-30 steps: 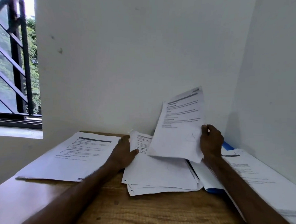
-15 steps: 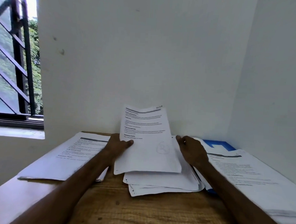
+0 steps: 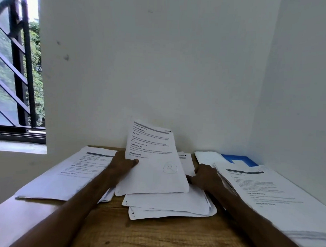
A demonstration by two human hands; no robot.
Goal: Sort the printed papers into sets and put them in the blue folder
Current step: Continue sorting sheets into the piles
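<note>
left grip (image 3: pixel 120 165) clamped on one printed sheet (image 3: pixel 153 165); thumb on the printed face at the sheet's left edge, fingers hidden behind it; sheet stands tilted up from the grip, top end leaning toward the wall (image 3: pixel 160 67), bottom edge down on the middle pile (image 3: pixel 170 205); headings readable on it, and a pen circle low on the page, right of the thumb; right grip (image 3: pixel 205 175) lies knuckles-up on the middle pile, just right of the held sheet's lower right corner; fingers point toward that sheet, loosely bent; cannot tell if they pinch any paper or just rest; middle pile is loose, fanned, corners sticking out toward the camera, between the two grips and under both; left of the left grip a flat stack of printed papers (image 3: pixel 68 173), its near corner under the forearm; right of the right grip a thick stack of printed papers (image 3: pixel 270 197), touching the wrist side; blue folder (image 3: pixel 238 160) beyond the right grip, in the far corner, partly under the thick stack and a white sheet; all on a wooden tabletop (image 3: pixel 154 235); barred window (image 3: pixel 14 81) far left of the left grip.
</note>
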